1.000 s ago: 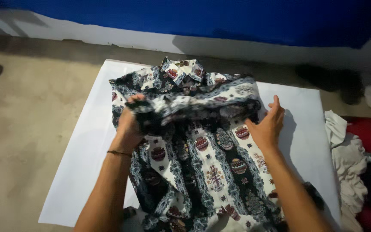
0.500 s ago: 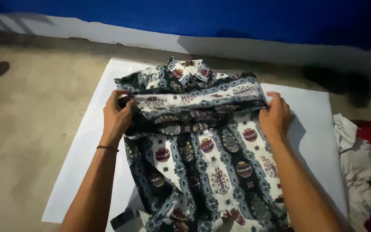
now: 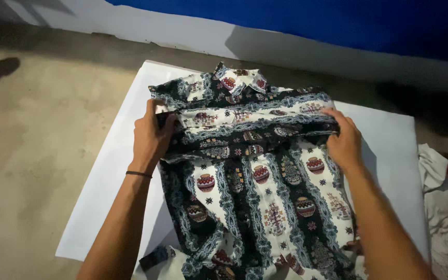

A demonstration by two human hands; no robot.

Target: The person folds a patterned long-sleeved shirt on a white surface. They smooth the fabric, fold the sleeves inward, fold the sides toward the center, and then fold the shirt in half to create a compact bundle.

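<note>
A patterned shirt point(image 3: 255, 197), black and white with red pot motifs, lies on a white sheet point(image 3: 110, 171) spread on the floor, collar at the far end. My left hand point(image 3: 151, 137) grips the left edge of a folded band of the shirt. At the right end of that same fold, my right hand point(image 3: 344, 142) holds the cloth. The fold runs across the shirt just below the collar point(image 3: 239, 80). A dark band sits on my left wrist.
A blue wall with a white base strip point(image 3: 193, 36) runs along the far side. A heap of white and red clothes point(image 3: 447, 202) lies at the right edge. Bare concrete floor point(image 3: 32, 145) spreads to the left.
Both hands moved away from me with the folded band of cloth, carrying it up toward the collar. The fold now lies flatter and wider across the shirt.
</note>
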